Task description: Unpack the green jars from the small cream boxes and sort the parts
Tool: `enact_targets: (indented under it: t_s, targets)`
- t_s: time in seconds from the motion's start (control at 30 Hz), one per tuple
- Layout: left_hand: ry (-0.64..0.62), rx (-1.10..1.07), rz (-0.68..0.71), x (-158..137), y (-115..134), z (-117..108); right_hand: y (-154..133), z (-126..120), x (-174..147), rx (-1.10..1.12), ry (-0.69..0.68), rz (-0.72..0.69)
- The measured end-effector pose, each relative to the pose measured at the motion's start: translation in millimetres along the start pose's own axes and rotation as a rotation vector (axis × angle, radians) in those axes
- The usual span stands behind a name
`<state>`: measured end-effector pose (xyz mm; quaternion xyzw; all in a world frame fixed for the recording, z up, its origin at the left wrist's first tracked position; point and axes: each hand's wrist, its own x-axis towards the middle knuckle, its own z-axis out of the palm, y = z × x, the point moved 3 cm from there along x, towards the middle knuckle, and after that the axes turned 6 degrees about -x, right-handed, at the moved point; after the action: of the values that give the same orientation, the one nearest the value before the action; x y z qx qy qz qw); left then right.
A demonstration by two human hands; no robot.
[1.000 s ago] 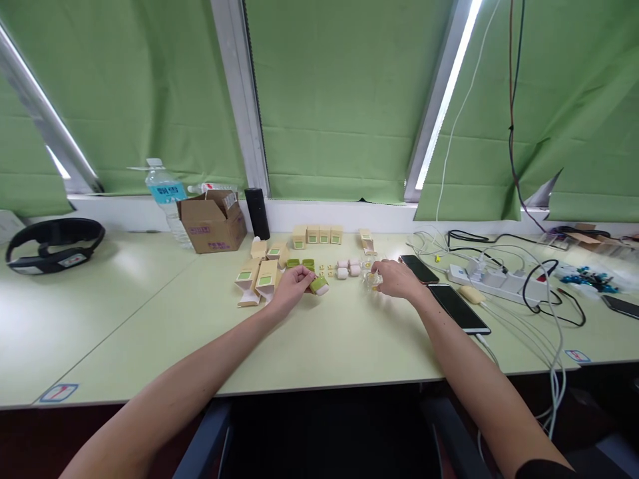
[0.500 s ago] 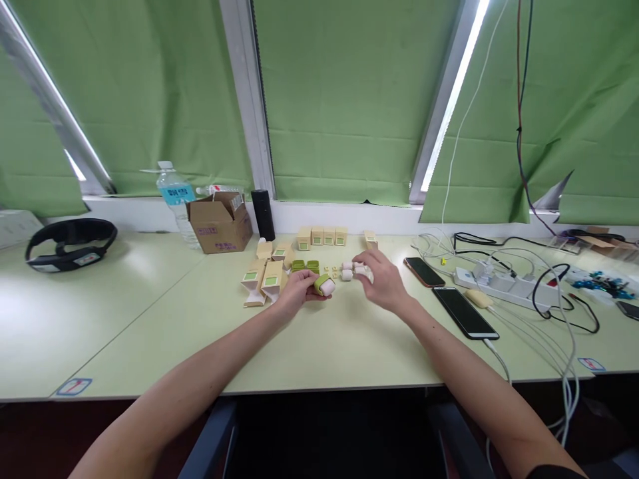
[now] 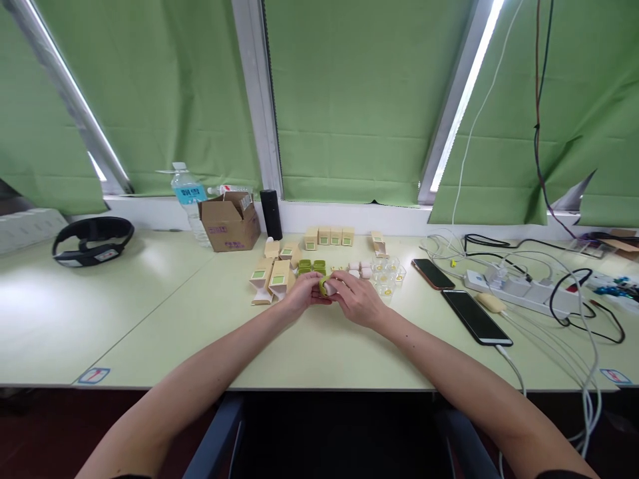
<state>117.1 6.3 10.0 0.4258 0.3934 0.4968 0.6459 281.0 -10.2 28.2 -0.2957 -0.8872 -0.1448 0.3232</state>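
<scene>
left hand (image 3: 304, 293): your fingers pinch the green-and-white piece (image 3: 324, 287), held low over the near side of the table (image 3: 319, 346), in front of the parts. right hand (image 3: 359, 299): your fingertips are bunched in against the white end of the same piece; too small to tell if they pinch it or something else. your hands nearly meet around it.

just behind, left to right: green pieces (image 3: 312, 267), tiny yellow bits (image 3: 337, 269), pale rolls (image 3: 366, 273) partly behind your right hand, clear plastic cups (image 3: 387, 278). cream cartons (image 3: 280, 278) by your left hand, flaps out. row of little boxes (image 3: 329, 237) further back, one lone carton (image 3: 379, 244) to their right. two phones (image 3: 476, 318) lie right of the cups, power strip (image 3: 519, 294) beyond.
</scene>
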Motion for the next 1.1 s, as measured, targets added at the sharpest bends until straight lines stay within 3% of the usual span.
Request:
enact_targets:
  t_s: [0.13, 0.23, 0.33, 0.53, 0.83, 1.1]
  targets:
    - [0.022, 0.126, 0.215, -1, 4, 1, 4, -2, -5, -0.025, 0.102, -0.021]
    - [-0.011, 0.384, 0.485, -7, 9, 4, 6, -5, -7, -0.050, 0.161, -0.011]
    - [-0.054, 0.662, 0.624, -15, 10, 11, 6, -6, -7, -0.063, 0.154, 0.014]
    - [-0.051, 0.911, 0.667, -20, 10, 18, 5, -2, -8, -0.024, 0.154, 0.047]
    - [-0.064, 0.868, 0.669, -18, 11, 17, 5, -3, -8, 0.009, 0.184, 0.027]
    - [0.008, 0.913, 0.685, -18, 13, 20, 3, 1, -5, 0.043, 0.172, 0.040]
